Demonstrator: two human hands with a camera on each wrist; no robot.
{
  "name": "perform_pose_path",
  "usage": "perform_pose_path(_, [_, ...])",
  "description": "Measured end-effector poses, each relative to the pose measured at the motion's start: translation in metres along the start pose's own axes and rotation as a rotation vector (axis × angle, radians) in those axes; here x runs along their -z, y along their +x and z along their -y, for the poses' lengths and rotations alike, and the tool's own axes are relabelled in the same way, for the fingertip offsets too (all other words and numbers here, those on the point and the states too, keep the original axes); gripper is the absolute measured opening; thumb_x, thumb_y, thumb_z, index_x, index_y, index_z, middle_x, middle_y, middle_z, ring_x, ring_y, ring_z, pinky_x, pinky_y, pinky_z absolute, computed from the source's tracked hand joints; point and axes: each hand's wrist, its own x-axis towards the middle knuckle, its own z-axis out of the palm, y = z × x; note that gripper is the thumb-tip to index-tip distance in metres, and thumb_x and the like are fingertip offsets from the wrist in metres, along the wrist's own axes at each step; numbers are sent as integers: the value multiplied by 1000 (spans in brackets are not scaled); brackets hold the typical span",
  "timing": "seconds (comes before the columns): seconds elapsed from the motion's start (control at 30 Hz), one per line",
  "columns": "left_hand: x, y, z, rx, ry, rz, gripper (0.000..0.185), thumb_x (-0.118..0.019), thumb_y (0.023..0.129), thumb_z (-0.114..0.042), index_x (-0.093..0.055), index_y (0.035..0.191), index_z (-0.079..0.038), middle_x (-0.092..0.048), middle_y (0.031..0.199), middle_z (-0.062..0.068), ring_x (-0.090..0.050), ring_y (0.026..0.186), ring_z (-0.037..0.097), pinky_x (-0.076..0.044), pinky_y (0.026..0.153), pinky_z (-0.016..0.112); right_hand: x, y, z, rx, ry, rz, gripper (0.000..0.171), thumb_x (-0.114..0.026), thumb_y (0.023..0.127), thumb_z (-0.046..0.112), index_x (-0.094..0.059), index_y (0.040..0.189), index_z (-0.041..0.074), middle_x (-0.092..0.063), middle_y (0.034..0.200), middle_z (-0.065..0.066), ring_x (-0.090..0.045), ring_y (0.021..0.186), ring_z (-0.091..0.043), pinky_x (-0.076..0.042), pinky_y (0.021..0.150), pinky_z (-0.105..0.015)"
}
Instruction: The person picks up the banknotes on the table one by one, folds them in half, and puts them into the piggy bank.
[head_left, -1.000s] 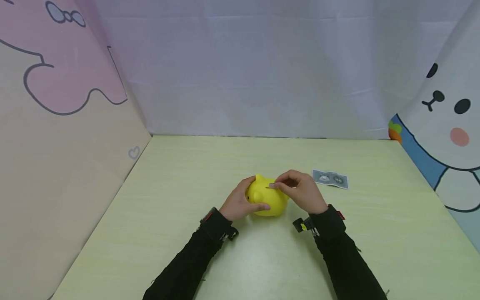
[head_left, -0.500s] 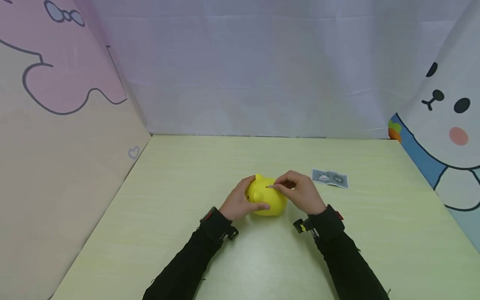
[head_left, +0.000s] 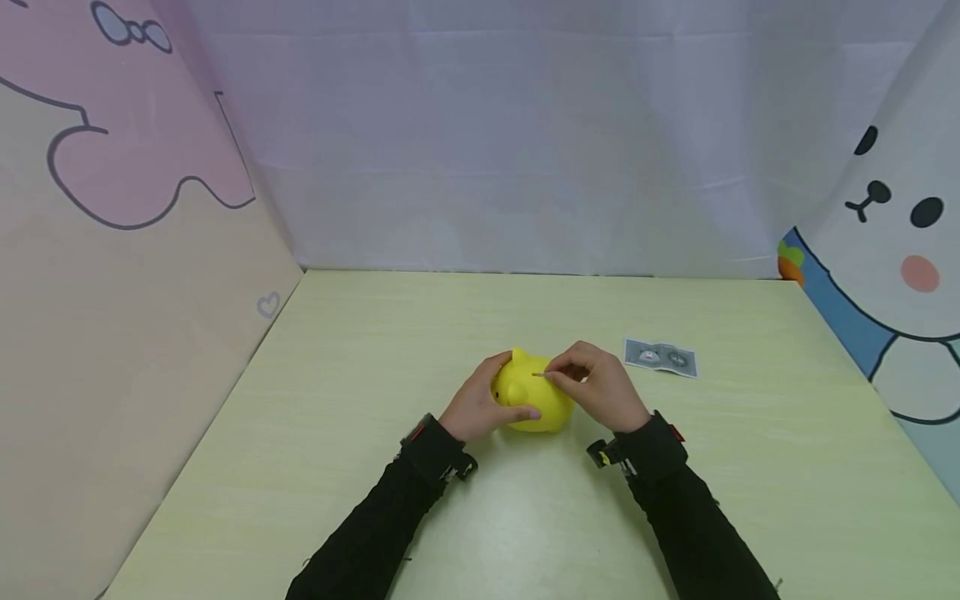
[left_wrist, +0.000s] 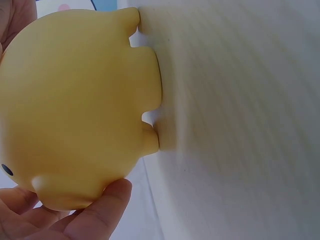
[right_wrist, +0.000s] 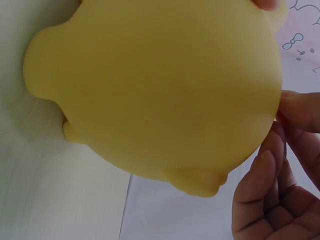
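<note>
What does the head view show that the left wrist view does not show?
Only the head view shows the right hand pinching a small flat piece at the top of the yellow piggy bank, a banknote lying flat to its right, and both black sleeves. Only the left wrist view shows the bank's short feet touching the table. Both show the left hand holding the bank's side.

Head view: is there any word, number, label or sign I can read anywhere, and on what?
No readable text in any view.
Banknote on the table: grey print with two oval marks, too small and blurred to read.
Yellow piggy bank: plain, no lettering visible.
Backdrop panels: only drawings, a bow, a small heart and a cartoon face, no words.
</note>
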Motion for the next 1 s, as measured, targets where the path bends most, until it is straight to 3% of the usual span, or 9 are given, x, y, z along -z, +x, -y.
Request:
perform_pose_path(0.47, [0, -3, -5, 21, 13, -5, 97, -82, 79, -37, -26, 154, -9, -38, 152, 10, -49, 120, 25, -43, 102, 40, 1, -3, 1, 54, -40, -12, 4, -72, 88, 8, -75, 92, 9, -63, 86, -3, -55, 74, -11, -50, 69, -24])
perform_pose_path(1.0, [0, -2, -5, 9, 17, -4, 96, -82, 79, -38, -27, 154, -9, -39, 151, 10, -49, 115, 24, -44, 99, 39, -1, -2, -1, 42, -39, 6, 7, -73, 87, 8, -77, 92, 9, -57, 84, -1, -49, 73, -11, -46, 68, -28])
